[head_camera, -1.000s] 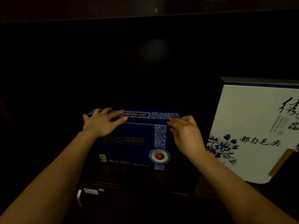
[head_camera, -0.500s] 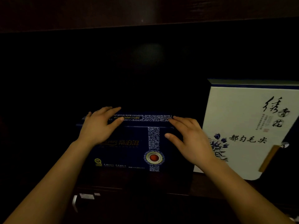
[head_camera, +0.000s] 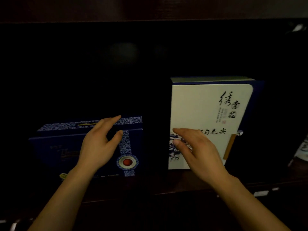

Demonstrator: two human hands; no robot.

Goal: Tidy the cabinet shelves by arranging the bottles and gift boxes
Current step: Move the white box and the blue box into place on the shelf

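Note:
A dark blue gift box (head_camera: 55,147) with a blue-and-white patterned band and a red round emblem stands on the dark shelf at the left. My left hand (head_camera: 98,144) hovers in front of its upper face, fingers apart, holding nothing. To the right stands a taller white gift box (head_camera: 200,105) with black calligraphy, blue flowers and a wooden clasp. My right hand (head_camera: 198,150) is in front of that box's lower left corner, fingers spread, and I cannot tell whether it touches the box.
The wooden shelf edge (head_camera: 183,190) runs below both boxes. A dark gap separates the two boxes. Another patterned object (head_camera: 302,150) shows at the far right edge. The cabinet interior behind is black.
Both hands have come off the blue box. My right hand moved right, over to the white box, and the view shifted right so the blue box sits further left.

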